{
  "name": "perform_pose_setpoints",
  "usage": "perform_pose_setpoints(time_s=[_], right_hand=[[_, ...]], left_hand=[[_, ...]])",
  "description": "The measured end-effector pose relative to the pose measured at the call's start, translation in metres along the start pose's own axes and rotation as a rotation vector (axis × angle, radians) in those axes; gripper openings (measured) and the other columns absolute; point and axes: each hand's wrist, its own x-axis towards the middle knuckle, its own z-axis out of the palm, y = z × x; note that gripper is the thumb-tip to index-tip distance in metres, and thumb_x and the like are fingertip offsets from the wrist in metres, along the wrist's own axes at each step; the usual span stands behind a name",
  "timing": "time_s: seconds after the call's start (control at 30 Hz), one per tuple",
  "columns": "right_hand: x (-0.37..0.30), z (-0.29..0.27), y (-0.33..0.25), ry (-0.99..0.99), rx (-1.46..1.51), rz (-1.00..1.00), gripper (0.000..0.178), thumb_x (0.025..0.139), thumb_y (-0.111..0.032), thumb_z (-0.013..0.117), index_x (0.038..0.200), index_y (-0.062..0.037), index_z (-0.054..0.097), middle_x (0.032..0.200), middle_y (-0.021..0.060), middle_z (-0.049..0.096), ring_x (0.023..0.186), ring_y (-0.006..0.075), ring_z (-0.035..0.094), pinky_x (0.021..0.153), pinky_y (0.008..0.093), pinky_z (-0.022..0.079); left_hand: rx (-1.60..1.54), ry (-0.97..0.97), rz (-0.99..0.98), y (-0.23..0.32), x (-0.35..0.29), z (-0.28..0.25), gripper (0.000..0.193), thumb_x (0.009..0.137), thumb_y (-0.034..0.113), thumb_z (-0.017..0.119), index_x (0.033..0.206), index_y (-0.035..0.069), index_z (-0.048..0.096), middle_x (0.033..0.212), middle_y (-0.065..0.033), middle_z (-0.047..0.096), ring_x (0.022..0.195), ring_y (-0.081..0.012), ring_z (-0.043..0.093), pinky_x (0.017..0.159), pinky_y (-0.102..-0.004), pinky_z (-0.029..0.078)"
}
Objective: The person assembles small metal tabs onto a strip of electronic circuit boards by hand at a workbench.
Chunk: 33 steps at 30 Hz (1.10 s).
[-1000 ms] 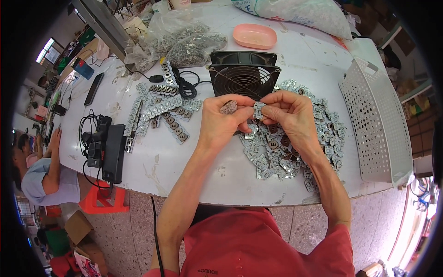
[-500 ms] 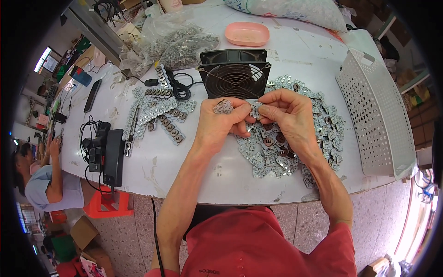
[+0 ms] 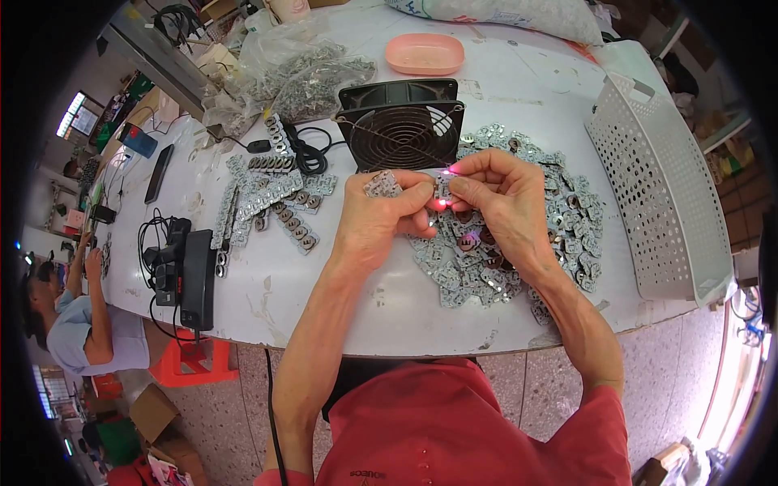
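My left hand (image 3: 373,215) is closed, with a few small whitish circuit boards (image 3: 382,184) tucked between thumb and fingers. Between the two hands, a single small circuit board (image 3: 443,188) is pinched at its edges, and pinkish-red lights glow on it. My right hand (image 3: 506,206) grips that board's right side with thumb and forefinger. Just under and to the right of the hands spreads a large loose pile of similar boards (image 3: 474,279), some carrying round brown coin-like parts. My fingers hide part of the lit board.
A black fan (image 3: 401,134) stands right behind my hands. Joined strips of boards (image 3: 267,194) lie left, beside a black power unit (image 3: 197,279). A white perforated basket (image 3: 660,194) is at the right, a pink dish (image 3: 425,53) and bagged parts (image 3: 312,85) at the back.
The board between my hands now shines with pinkish-red lights, where before it was unlit. My hands have stayed nearly in place, and the whole view has shifted slightly.
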Motion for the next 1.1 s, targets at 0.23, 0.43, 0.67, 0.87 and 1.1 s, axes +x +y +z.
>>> perform_pose_setpoints(time_s=[0.23, 0.43, 0.67, 0.87, 1.1], right_hand=[[-0.001, 0.001, 0.003, 0.012, -0.026, -0.068, 0.009, 0.075, 0.004, 0.060, 0.084, 0.0040, 0.061, 0.069, 0.0058, 0.063, 0.062, 0.0089, 0.059, 0.056, 0.0209, 0.048], [-0.002, 0.002, 0.003, 0.021, -0.039, -0.091, 0.009, 0.075, 0.005, 0.060, 0.084, 0.0041, 0.061, 0.070, 0.0057, 0.063, 0.063, 0.0089, 0.059, 0.056, 0.0214, 0.049], [-0.005, 0.005, 0.002, 0.039, -0.031, -0.098, 0.009, 0.075, 0.006, 0.058, 0.084, 0.0046, 0.061, 0.072, 0.0062, 0.063, 0.063, 0.0091, 0.059, 0.058, 0.0222, 0.050], [-0.004, 0.002, 0.002, 0.027, -0.028, -0.091, 0.009, 0.075, 0.005, 0.059, 0.083, 0.0041, 0.061, 0.070, 0.0054, 0.063, 0.063, 0.0089, 0.059, 0.057, 0.0217, 0.049], [-0.003, -0.005, -0.005, -0.025, -0.121, -0.138, 0.006, 0.072, 0.003, 0.061, 0.078, 0.0039, 0.063, 0.065, 0.0055, 0.062, 0.058, 0.0090, 0.057, 0.054, 0.0223, 0.046]], left_hand=[[-0.033, -0.040, -0.075, 0.003, -0.001, -0.002, 0.015, 0.079, 0.008, 0.064, 0.088, -0.004, 0.062, 0.068, -0.0095, 0.060, 0.059, -0.0138, 0.059, 0.051, -0.0298, 0.053], [-0.071, -0.026, -0.108, 0.006, -0.001, -0.001, 0.013, 0.078, 0.008, 0.064, 0.085, -0.003, 0.063, 0.068, -0.0088, 0.060, 0.059, -0.0134, 0.059, 0.052, -0.0302, 0.052], [-0.056, -0.037, -0.077, 0.004, -0.002, -0.002, 0.012, 0.078, 0.007, 0.064, 0.084, -0.003, 0.063, 0.069, -0.0095, 0.061, 0.058, -0.0128, 0.058, 0.052, -0.0296, 0.052], [-0.022, -0.066, -0.041, 0.003, -0.001, -0.002, 0.015, 0.079, 0.007, 0.064, 0.089, -0.004, 0.064, 0.068, -0.0083, 0.060, 0.054, -0.0117, 0.056, 0.049, -0.0275, 0.051], [0.118, 0.007, 0.139, -0.002, -0.001, 0.007, 0.014, 0.077, 0.006, 0.067, 0.087, -0.004, 0.065, 0.066, -0.0052, 0.059, 0.049, -0.0089, 0.054, 0.046, -0.0254, 0.050]])
